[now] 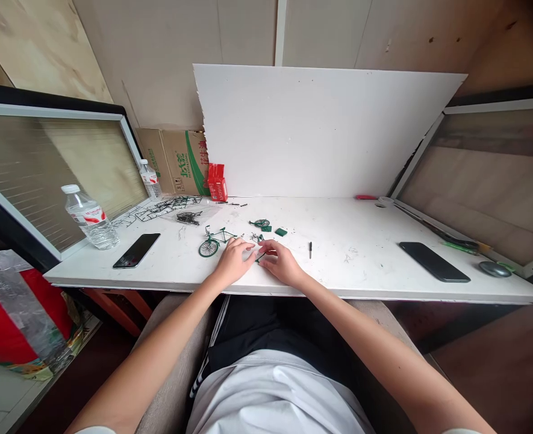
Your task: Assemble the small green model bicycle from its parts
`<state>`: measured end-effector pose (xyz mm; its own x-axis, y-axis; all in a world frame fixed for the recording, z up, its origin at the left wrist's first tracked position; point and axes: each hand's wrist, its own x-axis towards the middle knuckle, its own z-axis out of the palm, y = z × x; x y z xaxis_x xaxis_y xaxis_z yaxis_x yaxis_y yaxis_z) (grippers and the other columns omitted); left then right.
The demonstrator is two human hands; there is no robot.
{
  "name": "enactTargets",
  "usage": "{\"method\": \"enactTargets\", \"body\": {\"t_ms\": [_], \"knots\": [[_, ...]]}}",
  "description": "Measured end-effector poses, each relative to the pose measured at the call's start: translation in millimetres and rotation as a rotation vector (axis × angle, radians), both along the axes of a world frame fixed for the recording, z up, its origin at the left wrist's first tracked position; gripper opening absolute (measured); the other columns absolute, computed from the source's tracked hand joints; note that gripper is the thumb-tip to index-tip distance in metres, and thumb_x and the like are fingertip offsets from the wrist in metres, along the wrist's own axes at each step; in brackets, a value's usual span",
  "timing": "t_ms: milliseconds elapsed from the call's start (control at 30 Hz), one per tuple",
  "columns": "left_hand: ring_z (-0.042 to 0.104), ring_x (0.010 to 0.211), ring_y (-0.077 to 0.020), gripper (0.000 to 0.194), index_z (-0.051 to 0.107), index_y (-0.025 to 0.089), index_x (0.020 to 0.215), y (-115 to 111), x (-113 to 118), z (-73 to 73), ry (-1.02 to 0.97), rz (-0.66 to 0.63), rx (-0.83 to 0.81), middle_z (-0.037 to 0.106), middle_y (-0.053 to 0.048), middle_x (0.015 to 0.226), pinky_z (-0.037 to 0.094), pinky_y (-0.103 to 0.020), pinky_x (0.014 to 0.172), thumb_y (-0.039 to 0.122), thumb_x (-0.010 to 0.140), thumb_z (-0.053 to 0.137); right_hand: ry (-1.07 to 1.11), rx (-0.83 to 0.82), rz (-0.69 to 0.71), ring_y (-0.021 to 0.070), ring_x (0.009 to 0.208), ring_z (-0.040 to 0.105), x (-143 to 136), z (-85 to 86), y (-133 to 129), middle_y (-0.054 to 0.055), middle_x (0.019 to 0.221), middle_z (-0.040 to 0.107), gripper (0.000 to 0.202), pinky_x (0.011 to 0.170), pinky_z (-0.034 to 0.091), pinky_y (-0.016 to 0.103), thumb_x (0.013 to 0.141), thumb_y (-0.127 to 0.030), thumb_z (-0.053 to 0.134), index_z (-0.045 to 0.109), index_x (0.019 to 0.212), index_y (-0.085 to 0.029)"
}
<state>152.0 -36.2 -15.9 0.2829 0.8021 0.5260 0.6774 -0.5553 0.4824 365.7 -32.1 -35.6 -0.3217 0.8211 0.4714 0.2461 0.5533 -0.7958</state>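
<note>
Close to the table's front edge, my left hand (234, 260) is curled, thumb and forefinger near each other; what lies between them is too small to make out. Facing it, my right hand (280, 263) pinches a small dark green part (261, 258), partly hidden by the fingers. Just left of my left hand lies a green model bicycle (209, 248) with a spoked front wheel and thin frame; its rear end is partly covered. Beyond my hands are a loose green wheel piece (260, 223), a green block (281, 232) and several tiny parts.
Dark part frames (167, 208) and a plastic bag (203, 214) lie back left. Bottles (92, 220) and a phone (137, 250) are left. A short dark stick (310, 250), another phone (433, 261) and a mouse (494, 269) lie right. A red box (217, 182) stands behind.
</note>
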Motion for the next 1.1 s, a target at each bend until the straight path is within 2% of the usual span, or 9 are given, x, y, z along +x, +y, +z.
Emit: {"method": "enactTargets", "body": {"t_ms": [200,300,367,433,500,600,667,900,1100], "knots": [[0.065,0.117,-0.0291,0.025,0.081,0.022,0.120,-0.1,-1.1,-7.1,0.054,-0.094,-0.177,0.068,-0.011,0.113,0.054,-0.046,0.106,0.033,0.101,0.068,-0.065,0.077,-0.028,0.0257,0.118,0.067,-0.1,-0.7,0.4,0.009,0.125,0.070,0.054,0.108,0.054,0.048,0.090,-0.025,0.081,0.057,0.138,-0.024],[0.065,0.115,-0.0289,0.023,0.082,0.021,0.114,-1.7,-1.2,-3.9,0.046,-0.101,-0.182,0.068,-0.010,0.110,0.055,-0.045,0.104,0.032,0.103,0.065,-0.194,0.215,-0.165,0.0291,0.124,0.062,8.0,8.0,2.8,0.011,0.128,0.070,0.038,0.110,0.051,0.049,0.096,-0.029,0.076,0.063,0.131,-0.022],[0.065,0.115,-0.0291,0.023,0.081,0.020,0.113,-3.9,-0.3,-1.6,0.052,-0.105,-0.166,0.068,-0.011,0.110,0.054,-0.046,0.105,0.031,0.103,0.064,-0.333,0.293,-0.304,0.0303,0.123,0.060,18.6,14.3,7.1,0.012,0.125,0.072,0.023,0.109,0.050,0.049,0.104,-0.019,0.059,0.068,0.125,-0.019],[0.065,0.117,-0.0291,0.023,0.080,0.019,0.115,-5.6,0.4,-0.5,0.058,-0.111,-0.145,0.069,-0.011,0.112,0.054,-0.045,0.106,0.029,0.103,0.063,-0.543,0.313,-0.414,0.0347,0.132,0.053,31.0,18.5,12.4,0.015,0.131,0.072,0.038,0.110,0.049,0.051,0.102,-0.006,0.047,0.070,0.131,-0.016],[0.065,0.118,-0.0285,0.025,0.078,0.020,0.122,-5.7,0.5,-1.2,0.061,-0.124,-0.129,0.070,-0.011,0.116,0.053,-0.045,0.107,0.028,0.104,0.062,-0.717,0.301,-0.469,0.0387,0.146,0.043,41.9,19.7,17.1,0.016,0.142,0.068,0.049,0.114,0.045,0.054,0.101,-0.003,0.044,0.066,0.143,-0.016],[0.065,0.118,-0.0271,0.030,0.075,0.022,0.130,-2.7,-0.1,-5.5,0.057,-0.169,-0.115,0.071,-0.010,0.119,0.053,-0.043,0.107,0.028,0.105,0.063,-0.879,0.277,-0.422,0.0380,0.156,0.034,50.8,18.6,20.4,0.015,0.154,0.062,0.057,0.117,0.044,0.054,0.101,-0.003,0.043,0.059,0.154,-0.016],[0.065,0.117,-0.0263,0.028,0.077,0.023,0.128,0.2,-0.5,-9.4,0.045,-0.200,-0.105,0.072,-0.009,0.118,0.052,-0.042,0.107,0.030,0.104,0.064,-0.931,0.273,-0.374,0.0374,0.159,0.031,51.9,17.9,20.4,0.014,0.156,0.061,0.055,0.119,0.043,0.054,0.102,-0.004,0.042,0.060,0.153,-0.015],[0.066,0.109,-0.0244,0.017,0.081,0.022,0.100,2.8,0.3,-13.7,0.015,-0.238,-0.067,0.074,-0.007,0.108,0.053,-0.041,0.101,0.030,0.104,0.066,-0.945,0.280,-0.363,0.0351,0.152,0.042,46.6,20.4,16.6,0.016,0.144,0.068,0.041,0.117,0.045,0.048,0.109,-0.013,0.043,0.072,0.138,-0.015],[0.065,0.109,-0.0253,0.019,0.078,0.022,0.097,1.5,0.9,-12.2,0.010,-0.240,-0.071,0.074,-0.007,0.107,0.053,-0.042,0.101,0.031,0.104,0.064,-0.866,0.286,-0.401,0.0347,0.145,0.046,44.7,19.4,15.4,0.016,0.146,0.067,0.050,0.117,0.045,0.046,0.108,-0.010,0.039,0.059,0.153,-0.010]]}}
